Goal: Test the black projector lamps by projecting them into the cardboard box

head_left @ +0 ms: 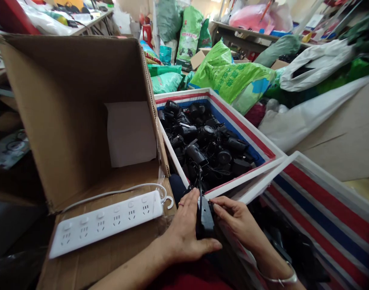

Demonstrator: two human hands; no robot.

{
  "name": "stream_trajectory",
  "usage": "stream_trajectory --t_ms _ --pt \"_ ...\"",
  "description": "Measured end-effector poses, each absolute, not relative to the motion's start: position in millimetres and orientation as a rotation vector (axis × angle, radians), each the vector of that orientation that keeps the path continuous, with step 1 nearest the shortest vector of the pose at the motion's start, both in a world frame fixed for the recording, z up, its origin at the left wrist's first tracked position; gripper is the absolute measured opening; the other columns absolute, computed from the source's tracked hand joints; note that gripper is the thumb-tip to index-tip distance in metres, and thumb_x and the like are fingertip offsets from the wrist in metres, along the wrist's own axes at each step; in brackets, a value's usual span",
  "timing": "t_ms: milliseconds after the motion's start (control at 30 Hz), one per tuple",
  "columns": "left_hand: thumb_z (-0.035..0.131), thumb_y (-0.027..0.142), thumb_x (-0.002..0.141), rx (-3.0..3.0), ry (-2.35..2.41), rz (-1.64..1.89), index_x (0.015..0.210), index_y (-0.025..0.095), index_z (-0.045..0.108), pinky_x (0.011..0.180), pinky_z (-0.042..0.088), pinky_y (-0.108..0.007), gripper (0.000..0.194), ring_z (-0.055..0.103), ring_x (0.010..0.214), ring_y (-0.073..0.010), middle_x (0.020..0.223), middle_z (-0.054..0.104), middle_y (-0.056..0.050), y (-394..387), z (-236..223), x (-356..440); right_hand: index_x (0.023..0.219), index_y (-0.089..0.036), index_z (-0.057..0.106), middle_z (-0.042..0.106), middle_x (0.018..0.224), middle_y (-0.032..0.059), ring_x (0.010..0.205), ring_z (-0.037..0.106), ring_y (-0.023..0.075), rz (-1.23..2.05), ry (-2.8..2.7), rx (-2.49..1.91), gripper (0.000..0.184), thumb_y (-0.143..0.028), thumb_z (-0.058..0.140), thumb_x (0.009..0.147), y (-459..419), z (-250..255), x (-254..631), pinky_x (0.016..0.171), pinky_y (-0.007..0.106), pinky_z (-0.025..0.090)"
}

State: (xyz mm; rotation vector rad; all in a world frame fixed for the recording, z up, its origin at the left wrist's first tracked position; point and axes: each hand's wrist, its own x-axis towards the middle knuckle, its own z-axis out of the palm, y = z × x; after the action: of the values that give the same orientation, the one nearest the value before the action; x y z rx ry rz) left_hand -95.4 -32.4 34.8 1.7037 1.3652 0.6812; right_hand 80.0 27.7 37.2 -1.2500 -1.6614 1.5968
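A black boxy device with a cord (206, 219) is held low in front of me, just short of a striped bin. My left hand (186, 227) is closed around it from the left, with the thumb beneath. At its upper right edge the fingers of my right hand (237, 219) are pinched together; what lies between them is too small to make out. The bin (246, 117) beyond is filled with similar black corded devices (199, 139). On cardboard to my left lies a white power strip (108, 223), its sockets facing up.
An open cardboard box (72, 92) stands at left behind the power strip, with a white sheet (131, 135) inside. To the right is another striped bin (326, 193) with dark items in it. Green sacks (229, 74) and a white bag (317, 64) are piled behind.
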Motion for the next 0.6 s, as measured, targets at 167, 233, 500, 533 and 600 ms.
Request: stream_trajectory --t_ms 167,233,500,533,600 --pt "0.065 0.031 0.072 1.546 1.163 0.64 0.141 0.005 0.022 0.112 0.016 -0.049 0.085 0.015 0.139 -0.0307 0.149 0.021 -0.025 -28.2 44.4 -105.9 0.091 -0.019 0.07 0.067 0.074 0.0004 0.07 0.058 0.0149 1.71 -1.49 -1.321 0.024 -0.039 0.059 0.083 24.5 27.8 82.9 0.063 0.025 0.045" --pt "0.065 0.033 0.073 1.558 1.176 0.661 0.139 0.009 0.03 0.111 0.019 -0.05 0.078 0.019 0.138 -0.0305 0.148 0.026 -0.022 -28.0 43.5 -105.4 0.091 -0.019 0.069 0.066 0.071 -0.0013 0.066 0.057 0.0129 1.761 -1.396 -1.326 0.024 -0.04 0.059 0.083 22.2 25.7 81.9 0.06 0.023 0.044" --pt "0.079 0.058 0.042 1.571 1.495 0.714 0.135 0.008 0.031 0.101 0.03 -0.06 0.117 0.041 0.121 -0.0404 0.129 0.047 -0.024 -25.2 39.9 -85.3 0.108 -0.019 0.058 0.067 0.097 0.0071 0.087 0.063 0.0212 1.607 -1.445 -1.329 0.039 -0.046 0.062 0.079 8.2 28.9 72.9 0.075 0.032 0.05" --pt "0.08 0.058 0.04 1.544 1.524 0.71 0.137 0.008 0.028 0.1 0.031 -0.061 0.121 0.041 0.121 -0.0413 0.129 0.047 -0.024 -24.3 38.9 -82.5 0.11 -0.02 0.057 0.067 0.101 0.0081 0.092 0.062 0.0229 1.534 -1.496 -1.342 0.041 -0.047 0.061 0.079 6.9 29.9 72.4 0.08 0.035 0.049" --pt "0.082 0.055 0.037 1.513 1.547 0.71 0.138 0.009 0.022 0.1 0.03 -0.063 0.127 0.039 0.122 -0.0429 0.13 0.045 -0.024 -22.9 36.0 -77.5 0.114 -0.02 0.056 0.065 0.108 0.0097 0.099 0.061 0.0263 1.464 -1.587 -1.38 0.049 -0.049 0.064 0.075 5.8 32.7 73.0 0.086 0.04 0.048"
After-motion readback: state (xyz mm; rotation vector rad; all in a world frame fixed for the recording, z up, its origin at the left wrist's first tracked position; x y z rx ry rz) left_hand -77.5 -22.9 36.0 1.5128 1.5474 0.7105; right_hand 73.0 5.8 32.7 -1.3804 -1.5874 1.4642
